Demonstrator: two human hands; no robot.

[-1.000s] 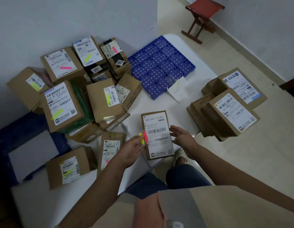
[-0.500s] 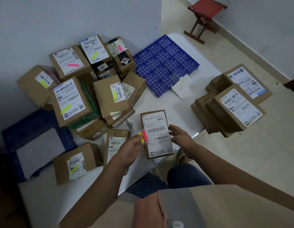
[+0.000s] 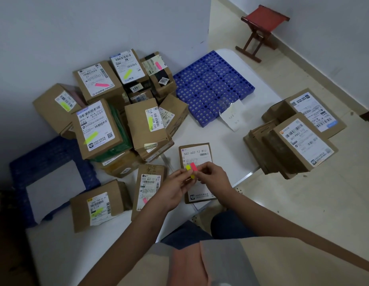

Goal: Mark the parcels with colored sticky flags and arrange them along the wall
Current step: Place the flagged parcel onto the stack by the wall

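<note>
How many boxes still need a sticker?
Done: the pile of parcels by the wall mostly shows yellow or pink flags, and so do two flat ones nearer the person. In hand: the left hand holds the sticky flag pad while the right hand picks at it, above an unflagged parcel. Left: that one plus the stack on the right, where two labels show no flag.

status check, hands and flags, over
Left hand pinches flag pad; right hand picking at it. Unflagged parcel lies beneath. Nothing in the way.
</note>
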